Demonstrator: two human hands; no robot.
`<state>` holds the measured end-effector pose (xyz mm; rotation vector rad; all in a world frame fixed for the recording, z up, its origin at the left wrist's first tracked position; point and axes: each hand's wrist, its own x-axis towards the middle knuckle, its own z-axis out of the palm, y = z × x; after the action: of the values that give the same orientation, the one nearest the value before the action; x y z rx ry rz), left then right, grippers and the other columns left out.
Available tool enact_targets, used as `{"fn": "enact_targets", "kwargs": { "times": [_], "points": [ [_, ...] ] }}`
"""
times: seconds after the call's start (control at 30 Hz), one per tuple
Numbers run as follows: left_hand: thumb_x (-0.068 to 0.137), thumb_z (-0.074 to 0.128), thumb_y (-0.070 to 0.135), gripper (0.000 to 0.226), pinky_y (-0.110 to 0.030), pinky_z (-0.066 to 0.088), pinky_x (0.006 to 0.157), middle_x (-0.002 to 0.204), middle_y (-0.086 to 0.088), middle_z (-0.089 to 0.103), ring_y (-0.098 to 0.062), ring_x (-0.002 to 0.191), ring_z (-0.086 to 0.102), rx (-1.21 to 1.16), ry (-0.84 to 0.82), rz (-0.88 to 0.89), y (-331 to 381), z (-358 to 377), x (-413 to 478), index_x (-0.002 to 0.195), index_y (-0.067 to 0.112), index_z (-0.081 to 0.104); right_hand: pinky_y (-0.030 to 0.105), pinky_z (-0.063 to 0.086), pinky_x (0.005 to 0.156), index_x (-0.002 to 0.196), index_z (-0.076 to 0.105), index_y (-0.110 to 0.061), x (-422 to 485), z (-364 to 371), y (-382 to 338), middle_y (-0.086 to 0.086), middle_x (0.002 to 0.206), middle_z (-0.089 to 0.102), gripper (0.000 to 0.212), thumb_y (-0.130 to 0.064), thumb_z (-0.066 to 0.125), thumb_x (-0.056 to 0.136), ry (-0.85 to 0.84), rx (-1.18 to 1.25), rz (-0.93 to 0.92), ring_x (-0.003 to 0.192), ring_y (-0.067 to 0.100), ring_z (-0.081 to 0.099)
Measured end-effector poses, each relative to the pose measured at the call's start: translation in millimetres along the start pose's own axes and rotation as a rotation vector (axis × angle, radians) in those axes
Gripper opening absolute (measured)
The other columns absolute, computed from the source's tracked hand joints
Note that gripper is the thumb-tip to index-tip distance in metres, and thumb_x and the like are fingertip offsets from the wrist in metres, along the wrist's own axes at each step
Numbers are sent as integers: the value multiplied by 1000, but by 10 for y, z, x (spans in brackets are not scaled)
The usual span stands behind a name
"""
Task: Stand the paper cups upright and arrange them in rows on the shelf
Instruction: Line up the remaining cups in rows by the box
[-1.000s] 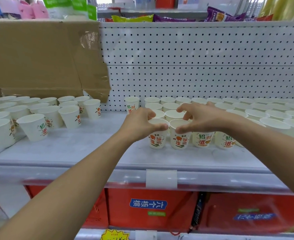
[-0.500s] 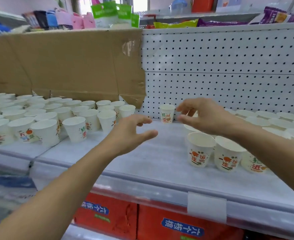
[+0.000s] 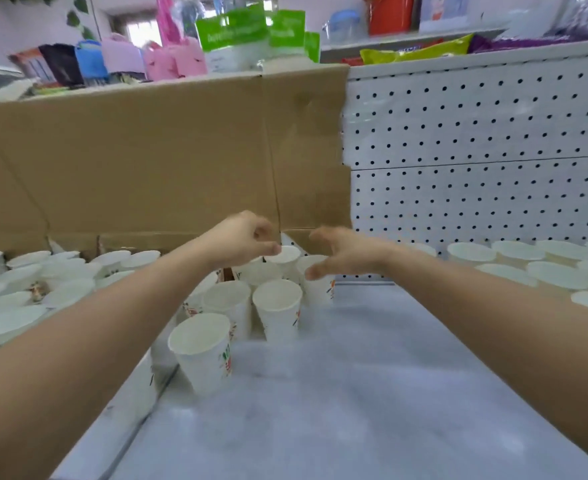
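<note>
Left hand [image 3: 240, 242] sits curled at the left rim of the far cup [image 3: 287, 255], but blur hides whether it pinches. Right hand [image 3: 349, 252] is spread wide just right of it, thumb over the neighbouring cup [image 3: 320, 289]. Both cups stand upright, mouths up and empty, far back on the shelf [image 3: 372, 375].

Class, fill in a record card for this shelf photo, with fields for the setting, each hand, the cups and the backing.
Setting: white shop shelf, seen from the head camera
Left hand: fingers curled at the rim of a back cup; grip unclear
Right hand: open, fingers spread over a neighbouring cup
Middle cluster: cups upright, mouths up; front cup nearest the edge
Right side: upright cups, roughly in rows
Backing: cardboard on the left, pegboard on the right
</note>
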<state>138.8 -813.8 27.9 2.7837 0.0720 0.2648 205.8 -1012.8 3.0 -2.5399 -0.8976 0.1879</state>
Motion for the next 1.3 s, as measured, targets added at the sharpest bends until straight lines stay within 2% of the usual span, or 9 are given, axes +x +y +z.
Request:
{"fn": "enact_targets", "kwargs": {
  "times": [0.1, 0.17, 0.27, 0.4, 0.47, 0.67, 0.8, 1.03, 1.3],
  "points": [
    [82, 72, 40, 47, -29, 45, 87, 116, 5, 64, -18, 106, 59, 18, -103, -9, -117, 114, 316, 124, 21, 61, 28, 39, 86, 123, 49, -25, 262, 135, 22, -11, 117, 51, 66, -47, 77, 67, -21, -5, 47, 112, 16, 51],
    [79, 74, 41, 36, -26, 41, 72, 99, 5, 67, -16, 91, 60, 47, -122, 32, -186, 184, 464, 107, 21, 67, 28, 41, 80, 110, 50, -30, 345, 148, 81, -12, 107, 53, 59, -52, 76, 61, -9, -14, 60, 103, 15, 53],
    [73, 79, 40, 26, -28, 39, 62, 76, 8, 60, -14, 73, 55, 49, -103, 73, -251, 244, 587, 79, 21, 62, 34, 44, 97, 132, 46, -27, 305, 72, 172, -11, 128, 51, 79, -57, 73, 65, 2, -89, 108, 117, 14, 51],
    [71, 82, 38, 56, -29, 47, 90, 111, 4, 67, -14, 100, 62, -5, -127, 74, -250, 334, 641, 119, 19, 63, 34, 45, 91, 124, 51, -36, 199, -68, 352, -10, 121, 58, 62, -64, 66, 71, 71, -229, 196, 105, 17, 55],
    [72, 81, 39, 63, -26, 44, 90, 118, 2, 64, -12, 102, 59, 1, -148, 86, -208, 386, 650, 128, 18, 59, 32, 39, 84, 120, 51, -34, 150, -123, 402, -8, 118, 58, 60, -69, 61, 73, 99, -312, 235, 103, 18, 51],
    [71, 81, 42, 32, -26, 46, 78, 93, 15, 64, -6, 89, 59, 47, -103, 128, -135, 383, 670, 98, 27, 71, 34, 37, 90, 129, 48, -28, 119, -190, 567, -5, 125, 56, 76, -78, 54, 71, 100, -327, 284, 112, 22, 49],
    [72, 81, 33, 11, -29, 51, 71, 73, 20, 66, -5, 76, 62, 99, -108, 131, -134, 434, 702, 72, 24, 75, 33, 40, 85, 119, 54, -25, 101, -208, 614, -4, 115, 61, 62, -69, 57, 76, 128, -339, 266, 102, 20, 55],
    [74, 78, 35, 14, -37, 55, 77, 75, 17, 68, -12, 81, 63, 127, -60, 100, 26, 505, 673, 64, 31, 70, 33, 32, 81, 112, 56, -24, 85, -258, 711, -4, 107, 62, 59, -71, 53, 78, 153, -424, 232, 96, 19, 55],
    [74, 74, 50, 21, -38, 56, 77, 88, 13, 69, -12, 85, 63, 60, -31, 155, 422, 654, 605, 79, 30, 72, 35, 27, 83, 101, 61, -20, 58, -288, 779, 0, 96, 64, 76, -86, 41, 71, 222, -541, 253, 90, 20, 47]
  ]
}}
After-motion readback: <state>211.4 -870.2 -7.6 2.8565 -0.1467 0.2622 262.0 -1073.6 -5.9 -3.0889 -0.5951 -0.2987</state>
